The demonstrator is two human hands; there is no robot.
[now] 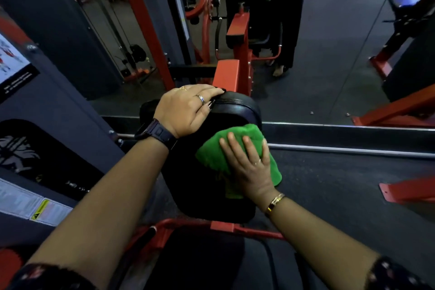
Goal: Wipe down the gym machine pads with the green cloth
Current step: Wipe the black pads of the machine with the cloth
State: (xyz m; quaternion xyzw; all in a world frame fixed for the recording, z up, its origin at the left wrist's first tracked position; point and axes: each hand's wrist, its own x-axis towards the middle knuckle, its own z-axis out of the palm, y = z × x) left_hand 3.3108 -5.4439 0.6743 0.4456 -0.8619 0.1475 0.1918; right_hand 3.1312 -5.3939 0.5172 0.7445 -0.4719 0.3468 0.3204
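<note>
A black upright back pad [188, 186] of a red-framed gym machine stands in the middle of the head view. My left hand [186, 110] grips the pad's top edge, fingers curled over it. The green cloth [219, 153] lies against the upper right of the pad's face. My right hand [249, 165] presses flat on the cloth, fingers straight and spread. Part of the cloth hangs past the pad's right side.
A black seat pad [202, 263] and red frame bar [188, 223] lie below the back pad. A grey weight-stack housing [54, 153] with labels stands at left. A wall mirror [329, 42] ahead reflects the machine and me. Red machine feet [409, 189] sit on the dark floor at right.
</note>
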